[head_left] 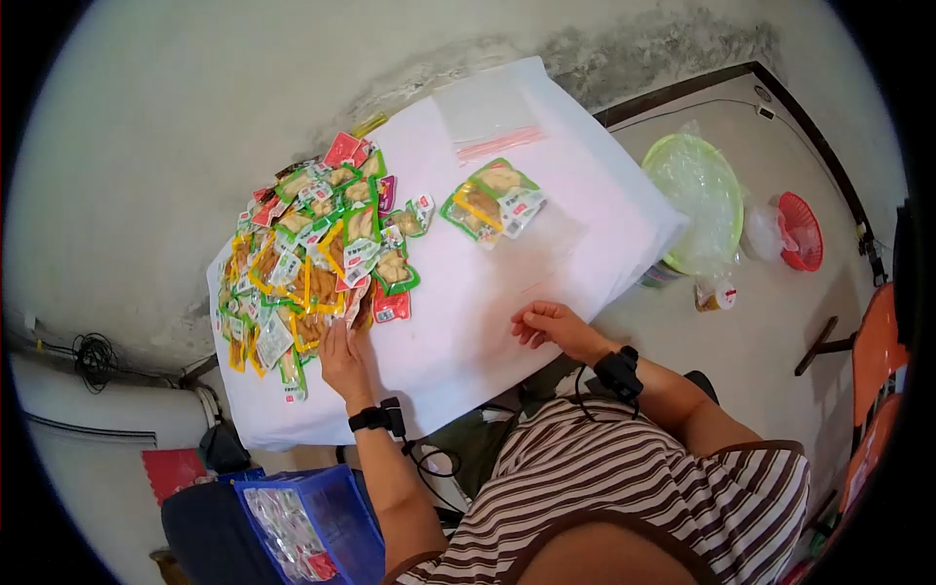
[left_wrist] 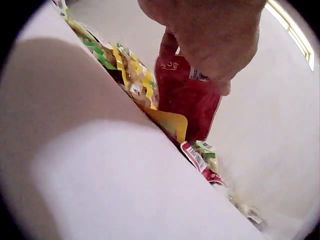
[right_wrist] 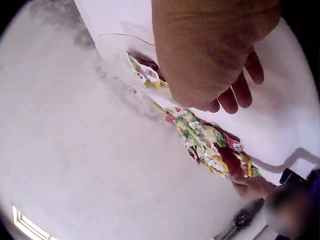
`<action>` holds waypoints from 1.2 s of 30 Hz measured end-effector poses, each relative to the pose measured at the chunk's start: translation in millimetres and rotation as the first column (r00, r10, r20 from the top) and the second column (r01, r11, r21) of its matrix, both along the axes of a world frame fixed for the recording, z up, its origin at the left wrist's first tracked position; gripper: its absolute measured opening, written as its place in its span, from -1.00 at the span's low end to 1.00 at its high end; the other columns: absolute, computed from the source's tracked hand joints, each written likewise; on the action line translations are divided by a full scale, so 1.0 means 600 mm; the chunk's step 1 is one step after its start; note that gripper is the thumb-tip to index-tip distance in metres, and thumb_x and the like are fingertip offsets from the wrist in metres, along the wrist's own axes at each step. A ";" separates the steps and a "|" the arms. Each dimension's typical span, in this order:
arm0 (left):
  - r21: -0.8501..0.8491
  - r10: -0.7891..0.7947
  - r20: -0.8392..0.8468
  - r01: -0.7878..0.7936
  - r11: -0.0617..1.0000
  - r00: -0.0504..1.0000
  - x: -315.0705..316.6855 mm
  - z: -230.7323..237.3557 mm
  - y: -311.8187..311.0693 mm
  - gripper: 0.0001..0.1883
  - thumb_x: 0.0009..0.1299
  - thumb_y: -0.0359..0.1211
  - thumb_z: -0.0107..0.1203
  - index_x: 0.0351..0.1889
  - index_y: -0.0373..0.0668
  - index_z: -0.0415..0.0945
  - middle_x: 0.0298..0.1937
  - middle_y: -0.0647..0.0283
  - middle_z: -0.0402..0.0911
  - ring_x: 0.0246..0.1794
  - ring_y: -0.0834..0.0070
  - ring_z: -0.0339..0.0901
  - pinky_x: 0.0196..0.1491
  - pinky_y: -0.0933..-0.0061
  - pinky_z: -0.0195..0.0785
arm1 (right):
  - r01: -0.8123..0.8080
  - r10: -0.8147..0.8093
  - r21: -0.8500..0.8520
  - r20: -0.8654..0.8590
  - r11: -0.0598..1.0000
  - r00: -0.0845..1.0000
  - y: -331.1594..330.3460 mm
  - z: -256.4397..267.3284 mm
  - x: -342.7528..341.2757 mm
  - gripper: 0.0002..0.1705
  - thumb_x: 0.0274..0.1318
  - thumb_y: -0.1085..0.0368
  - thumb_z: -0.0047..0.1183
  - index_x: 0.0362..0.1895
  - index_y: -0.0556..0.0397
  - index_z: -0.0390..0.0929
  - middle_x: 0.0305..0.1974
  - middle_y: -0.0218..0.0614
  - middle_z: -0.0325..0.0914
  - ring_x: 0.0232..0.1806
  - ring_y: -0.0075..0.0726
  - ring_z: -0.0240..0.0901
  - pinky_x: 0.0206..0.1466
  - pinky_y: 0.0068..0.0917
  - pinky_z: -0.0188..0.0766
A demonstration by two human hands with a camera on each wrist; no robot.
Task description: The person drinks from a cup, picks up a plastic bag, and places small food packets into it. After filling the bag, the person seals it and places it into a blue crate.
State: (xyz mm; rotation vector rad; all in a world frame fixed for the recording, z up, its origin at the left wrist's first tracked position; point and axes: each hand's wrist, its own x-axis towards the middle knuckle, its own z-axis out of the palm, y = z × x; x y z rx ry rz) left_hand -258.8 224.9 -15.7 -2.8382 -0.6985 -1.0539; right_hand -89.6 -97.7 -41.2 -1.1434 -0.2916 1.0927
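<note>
At the near edge of a pile of snack packets (head_left: 317, 244), my left hand (head_left: 341, 363) grips a dark red packet. The left wrist view shows this dark red packet (left_wrist: 182, 100) upright under the fingers, with a white barcode label on it. Yellow-edged and green-edged packets lie beside it. My right hand (head_left: 554, 328) is over the near side of the white table, its fingers loosely curled around nothing. Farther in, several green-edged and yellow-edged packets (head_left: 492, 200) lie together in the middle of the tabletop.
Clear plastic bags with a red strip (head_left: 497, 141) lie at the table's far side. On the floor to the right are a green tub (head_left: 736, 185) with clear plastic and a red basket (head_left: 804, 234). A blue crate (head_left: 341, 517) stands by my left side, an orange chair (head_left: 875, 336) at right.
</note>
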 end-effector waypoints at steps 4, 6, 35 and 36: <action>-0.272 0.103 0.196 -0.047 0.961 0.975 -0.017 -0.004 -0.010 -0.77 0.36 -0.43 0.01 -0.08 -0.33 0.53 -0.13 0.09 0.60 -0.15 0.26 0.53 -0.07 0.35 0.39 | -0.079 0.080 -0.015 0.009 0.997 0.997 0.002 0.008 -0.007 -0.66 0.30 0.12 -0.16 -0.04 0.08 0.45 -0.22 -0.39 0.52 -0.24 -0.54 0.43 -0.22 -0.57 0.38; -0.396 0.158 0.283 -0.035 0.918 0.946 -0.017 -0.005 -0.017 -0.76 0.38 -0.44 -0.01 -0.06 -0.34 0.52 -0.13 0.09 0.60 -0.19 0.28 0.55 -0.09 0.38 0.40 | -0.089 0.089 -0.004 0.002 0.996 0.996 0.004 0.010 -0.008 -0.65 0.30 0.11 -0.16 -0.04 0.08 0.45 -0.22 -0.39 0.52 -0.24 -0.54 0.43 -0.22 -0.56 0.38; -0.362 -0.521 0.038 0.498 0.788 0.853 0.219 0.021 -0.315 -0.42 0.12 -0.38 0.20 0.13 -0.29 0.32 -0.14 0.05 0.44 -0.12 0.09 0.36 -0.08 0.20 0.26 | 0.485 -0.477 -0.128 0.086 0.865 0.875 -0.161 0.027 0.057 -0.74 0.17 0.27 0.02 -0.11 0.15 0.49 -0.35 -0.30 0.59 -0.47 -0.46 0.51 -0.49 -0.54 0.46; -0.396 -0.507 -0.038 0.453 0.799 0.861 0.225 0.014 -0.313 -0.43 0.14 -0.38 0.19 0.14 -0.29 0.31 -0.19 0.06 0.43 -0.17 0.12 0.37 -0.14 0.19 0.27 | 0.478 -0.470 -0.120 0.090 0.870 0.878 -0.158 0.022 0.057 -0.74 0.17 0.27 0.02 -0.11 0.15 0.49 -0.35 -0.30 0.59 -0.47 -0.46 0.51 -0.49 -0.54 0.46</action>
